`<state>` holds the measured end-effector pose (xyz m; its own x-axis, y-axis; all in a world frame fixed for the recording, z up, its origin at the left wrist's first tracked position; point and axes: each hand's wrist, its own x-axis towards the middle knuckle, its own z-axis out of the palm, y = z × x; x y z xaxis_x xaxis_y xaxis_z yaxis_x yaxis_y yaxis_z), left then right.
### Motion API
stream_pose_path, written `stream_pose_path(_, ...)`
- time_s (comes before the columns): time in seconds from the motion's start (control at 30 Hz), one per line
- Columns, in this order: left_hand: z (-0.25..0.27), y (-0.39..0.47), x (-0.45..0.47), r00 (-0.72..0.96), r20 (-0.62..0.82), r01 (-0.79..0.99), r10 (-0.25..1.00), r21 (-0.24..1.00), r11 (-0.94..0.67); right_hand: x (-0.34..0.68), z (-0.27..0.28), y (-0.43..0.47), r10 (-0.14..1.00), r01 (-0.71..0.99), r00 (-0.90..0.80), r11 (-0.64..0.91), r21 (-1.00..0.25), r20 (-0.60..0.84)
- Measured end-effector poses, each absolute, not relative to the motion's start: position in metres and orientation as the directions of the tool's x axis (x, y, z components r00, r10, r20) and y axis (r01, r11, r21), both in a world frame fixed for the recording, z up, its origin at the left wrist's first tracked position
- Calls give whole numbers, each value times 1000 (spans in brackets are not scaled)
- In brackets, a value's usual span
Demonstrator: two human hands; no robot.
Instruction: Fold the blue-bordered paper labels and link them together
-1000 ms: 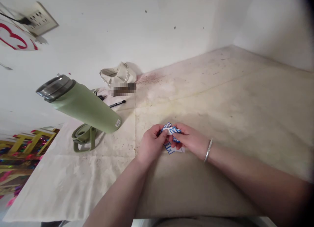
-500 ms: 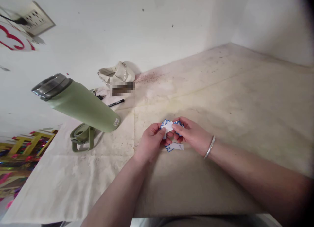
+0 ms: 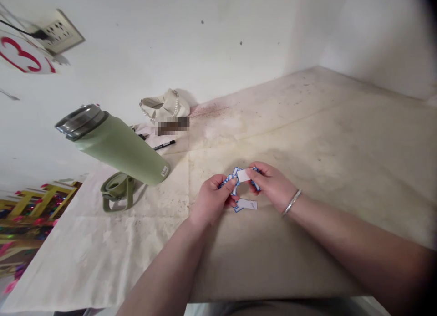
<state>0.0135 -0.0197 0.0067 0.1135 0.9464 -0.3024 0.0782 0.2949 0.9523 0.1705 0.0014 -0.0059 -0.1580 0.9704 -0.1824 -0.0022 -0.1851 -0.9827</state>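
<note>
My left hand [image 3: 214,195] is closed on a bunch of small blue-edged paper cards [image 3: 233,179], its thumb pressed on top of them. In my right hand [image 3: 268,177], thumb and fingers pinch a plain white card [image 3: 243,175], with more blue-edged cards [image 3: 256,183] behind the thumb. The white card reaches across to the left bunch; whether the two touch I cannot tell. Just below both hands, a white card with small writing [image 3: 248,204] lies on the table, over another blue-edged one. A silver bracelet [image 3: 292,202] circles my right wrist.
To the left stands a tall green tumbler [image 3: 124,147], with its green handled lid [image 3: 118,192] beside it. Behind are a black pen [image 3: 164,145] and a cream bag with a pearl strap [image 3: 165,105]. The cloth-covered table [image 3: 317,147] meets the wall. An outlet [image 3: 61,33] holds a plug.
My right hand has drawn slightly right with the white card, uncovering more of the left bunch. The whole view has shifted a little.
</note>
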Motion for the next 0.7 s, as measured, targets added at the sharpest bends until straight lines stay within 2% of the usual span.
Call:
stream_pose_path(0.17,11,-18,12,178,-367,-28,913,926,377,171,-13,6,987,-20,-48,-157,-987,-156)
stream_pose_path(0.33,11,-17,12,263,-427,-234,865,842,487,171,-8,3,1000,80,-16,19,-997,18)
stream_pose_path(0.4,10,-17,14,341,-421,-358,841,768,530,170,-4,-3,990,115,-70,131,-985,124)
stream_pose_path(0.47,11,-17,16,425,-413,-460,805,667,585,168,-3,-10,923,155,-263,329,-932,282)
stream_pose_path(0.53,12,-17,18,456,-418,-530,786,581,617,168,-4,-15,845,160,-390,454,-876,367)
stream_pose_path(0.6,12,-17,17,436,-418,-585,797,541,604,170,-7,-17,864,161,-371,421,-893,341)
stream_pose_path(0.7,14,-16,13,375,-418,-628,828,543,558,174,-12,-13,953,137,-210,251,-958,220)
